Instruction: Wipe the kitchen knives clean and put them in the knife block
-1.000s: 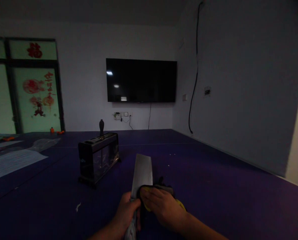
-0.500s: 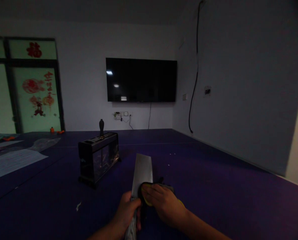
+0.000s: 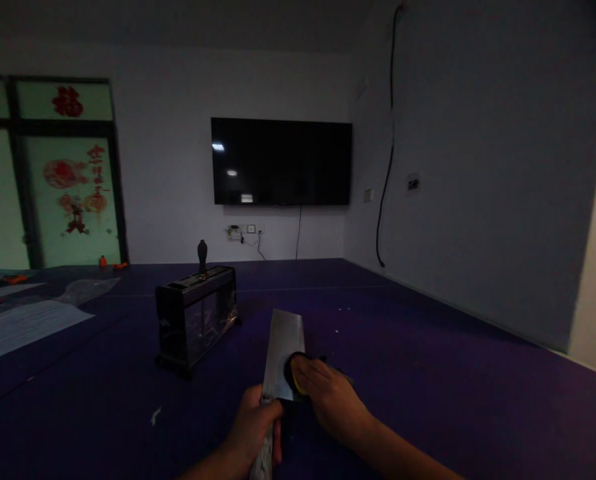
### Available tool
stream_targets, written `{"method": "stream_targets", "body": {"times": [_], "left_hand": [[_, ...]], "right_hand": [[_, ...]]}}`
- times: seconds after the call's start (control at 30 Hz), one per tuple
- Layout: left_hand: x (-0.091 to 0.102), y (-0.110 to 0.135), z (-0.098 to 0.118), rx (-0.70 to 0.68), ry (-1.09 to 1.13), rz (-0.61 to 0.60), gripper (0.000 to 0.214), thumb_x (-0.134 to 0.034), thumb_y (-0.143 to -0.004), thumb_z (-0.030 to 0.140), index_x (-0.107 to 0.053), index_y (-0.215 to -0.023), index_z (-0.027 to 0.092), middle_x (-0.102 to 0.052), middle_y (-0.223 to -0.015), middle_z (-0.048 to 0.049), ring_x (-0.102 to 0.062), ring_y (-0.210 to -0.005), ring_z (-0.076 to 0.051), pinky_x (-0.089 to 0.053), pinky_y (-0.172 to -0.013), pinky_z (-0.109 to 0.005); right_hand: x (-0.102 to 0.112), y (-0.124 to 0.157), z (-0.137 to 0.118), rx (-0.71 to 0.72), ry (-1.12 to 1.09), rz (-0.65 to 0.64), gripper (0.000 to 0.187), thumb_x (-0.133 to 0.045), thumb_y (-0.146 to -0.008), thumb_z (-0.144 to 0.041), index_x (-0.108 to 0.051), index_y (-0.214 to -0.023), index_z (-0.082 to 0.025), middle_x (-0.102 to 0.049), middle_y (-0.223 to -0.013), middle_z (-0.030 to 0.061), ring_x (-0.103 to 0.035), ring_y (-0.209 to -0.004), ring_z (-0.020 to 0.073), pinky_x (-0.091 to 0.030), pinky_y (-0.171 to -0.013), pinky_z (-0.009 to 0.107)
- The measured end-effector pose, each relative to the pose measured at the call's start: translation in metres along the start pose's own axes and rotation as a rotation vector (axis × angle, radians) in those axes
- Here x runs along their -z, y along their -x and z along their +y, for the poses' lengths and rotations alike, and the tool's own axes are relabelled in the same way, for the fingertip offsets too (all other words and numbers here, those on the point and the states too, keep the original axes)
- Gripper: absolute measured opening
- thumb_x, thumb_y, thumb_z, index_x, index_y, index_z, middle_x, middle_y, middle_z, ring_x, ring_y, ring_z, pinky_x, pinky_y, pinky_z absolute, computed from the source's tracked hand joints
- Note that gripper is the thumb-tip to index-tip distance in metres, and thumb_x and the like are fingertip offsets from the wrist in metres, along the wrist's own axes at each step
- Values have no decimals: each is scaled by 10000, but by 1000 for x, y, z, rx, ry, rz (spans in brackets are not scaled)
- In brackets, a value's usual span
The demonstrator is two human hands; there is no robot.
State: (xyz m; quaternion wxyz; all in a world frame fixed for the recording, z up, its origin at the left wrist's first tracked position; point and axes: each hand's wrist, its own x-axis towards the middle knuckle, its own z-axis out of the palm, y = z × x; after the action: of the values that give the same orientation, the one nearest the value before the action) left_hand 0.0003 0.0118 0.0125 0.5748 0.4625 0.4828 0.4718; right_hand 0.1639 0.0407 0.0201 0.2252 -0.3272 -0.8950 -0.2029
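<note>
Knife (image 3: 284, 337) pointing away over the table (image 3: 403, 373), cloth (image 3: 293, 375) pressed on its flat

Your left hand (image 3: 252, 423) is clamped round the handle (image 3: 263, 460); your right hand (image 3: 335, 400) has its fingers together on the cloth, handle end. The right side's probably the sharp one, so I'd wipe flat, off that side, never into it, and not let anything curl round.

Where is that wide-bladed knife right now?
In the head view, the wide-bladed knife is at lower centre, to the right of the black stand, its handle gripped by the left hand.
</note>
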Motion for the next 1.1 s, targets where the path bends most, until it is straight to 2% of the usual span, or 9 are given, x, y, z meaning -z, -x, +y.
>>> {"method": "stream_targets", "body": {"times": [0.23, 0.5, 0.63, 0.8, 1.1], "left_hand": [[0, -5, -2, 40, -27, -1, 178, -473, -557, 232, -484, -720, 163, -420, -344, 69, -379, -207, -118, -282, -248, -203], [-4, -6, -4, -9, -55, 2, 310, -543, -547, 329, -491, -789, 143, -440, -337, 56, -384, -228, -123, -297, -237, -215], [-4, -4, -4, -46, -37, -6, 296, -576, -546, 347, -494, -746, 144, -431, -342, 56, -389, -235, -115, -292, -245, -205], [-4, -2, -1, -24, -49, -7, 241, -549, -552, 320, -484, -716, 155, -430, -336, 58, -384, -229, -115, -294, -242, -208], [-2, -5, -6, -45, -35, 0, 216, -535, -552, 292, -501, -714, 154, -424, -349, 69, -370, -222, -103, -282, -237, -202]], "right_hand": [[8, -1, -9, 72, 11, -30, 447, -372, -773, -20, -468, -1206, -76, -492, -1233, 112, -459, -1090, 204, -425, -901, 317], [4, 0, -15, 223, 0, -7, 408, -400, -860, -142, -391, -1265, -94, -458, -1270, 90, -397, -1152, 181, -367, -960, 292], [7, -1, -15, 226, -13, -13, 392, -389, -868, -138, -402, -1258, -103, -482, -1246, 85, -416, -1130, 173, -362, -959, 291], [9, -2, -15, 209, -45, -41, 392, -381, -866, -140, -405, -1256, -107, -479, -1248, 77, -426, -1113, 181, -364, -953, 296], [3, -1, -12, 139, -49, -47, 470, -422, -810, -97, -385, -1275, -146, -433, -1295, 63, -425, -1116, 185, -379, -942, 309]]}}
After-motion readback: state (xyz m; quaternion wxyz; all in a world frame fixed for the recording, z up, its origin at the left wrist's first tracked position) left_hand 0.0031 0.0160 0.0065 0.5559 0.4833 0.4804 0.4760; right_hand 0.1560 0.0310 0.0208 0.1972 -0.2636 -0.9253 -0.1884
